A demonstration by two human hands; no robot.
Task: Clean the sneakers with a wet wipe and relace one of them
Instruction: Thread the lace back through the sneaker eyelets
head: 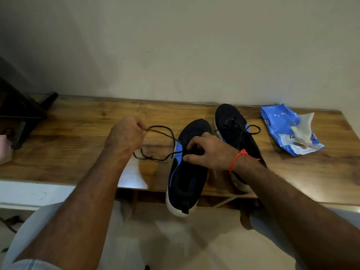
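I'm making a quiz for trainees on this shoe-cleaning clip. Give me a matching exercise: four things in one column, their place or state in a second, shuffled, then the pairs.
Things
1. near sneaker
2. far sneaker
3. wipes pack
4. loose lace

States
A. lies open at the table's right end
B. pinched by the left hand
C. laced, with a bow
D. heel past the table edge, right hand on it

Pairs: 1-D, 2-C, 3-A, 4-B

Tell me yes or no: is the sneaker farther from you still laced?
Yes, the far sneaker has its black lace threaded and tied in a bow, while the near sneaker is being laced.
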